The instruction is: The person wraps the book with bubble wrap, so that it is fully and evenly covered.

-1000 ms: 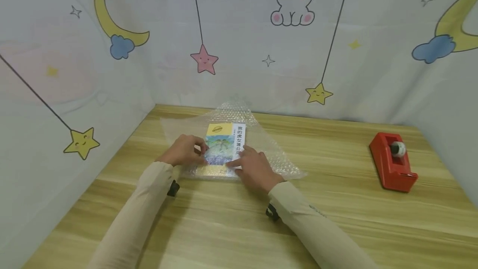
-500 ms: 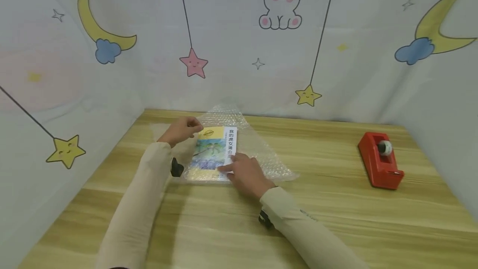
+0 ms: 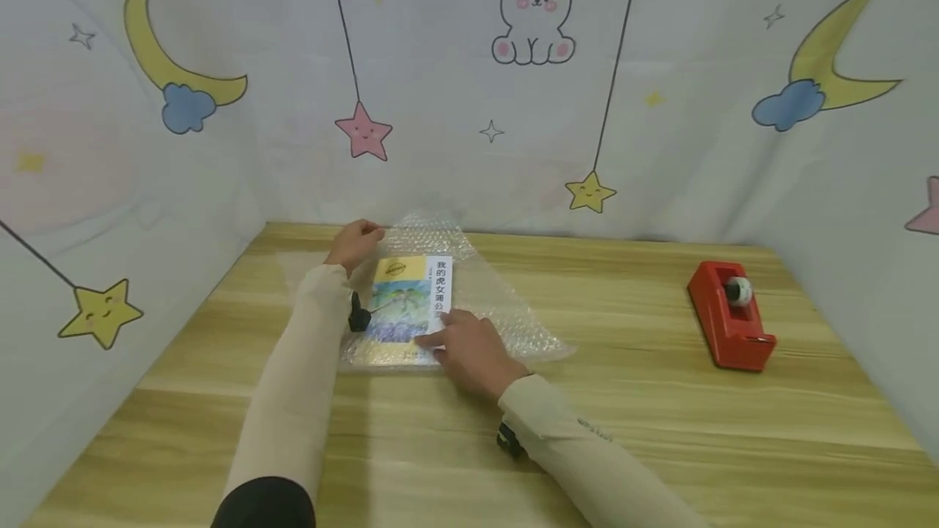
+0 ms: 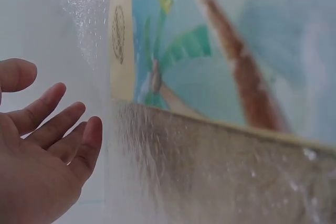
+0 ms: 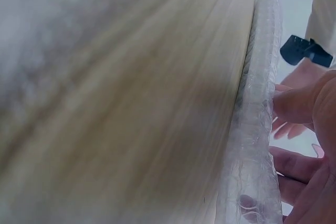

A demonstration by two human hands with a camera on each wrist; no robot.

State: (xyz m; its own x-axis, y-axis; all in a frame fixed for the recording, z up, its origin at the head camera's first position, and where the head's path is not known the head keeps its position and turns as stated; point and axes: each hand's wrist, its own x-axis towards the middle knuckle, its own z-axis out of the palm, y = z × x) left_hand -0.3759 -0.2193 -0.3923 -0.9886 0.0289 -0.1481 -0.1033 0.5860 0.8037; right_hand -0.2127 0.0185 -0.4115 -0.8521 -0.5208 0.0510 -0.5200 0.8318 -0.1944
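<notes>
A paperback book [image 3: 403, 296] with a blue-green picture cover lies on a sheet of clear bubble wrap [image 3: 531, 336]. The wrap's near fold covers the book's lower part. My right hand [image 3: 475, 353] rests on the book's lower right, its fingertips on the wrapped cover. In the right wrist view its fingers [image 5: 296, 103] lie against the bubble wrap edge. Beyond the book's upper left corner is my left hand [image 3: 355, 244], above the wrap's left side. The left wrist view shows that hand [image 4: 47, 145] with thumb and fingers apart, nothing between them.
A red tape dispenser [image 3: 744, 353] with a roll of tape [image 3: 739, 292] stands on the right of the wooden table [image 3: 631, 430]. Fabric walls [image 3: 455, 178] printed with stars, moons and a rabbit enclose the back and sides.
My left hand has left the book's lower left edge and moved up past its upper left corner. The right hand stays on the book. The head view has shifted slightly right.
</notes>
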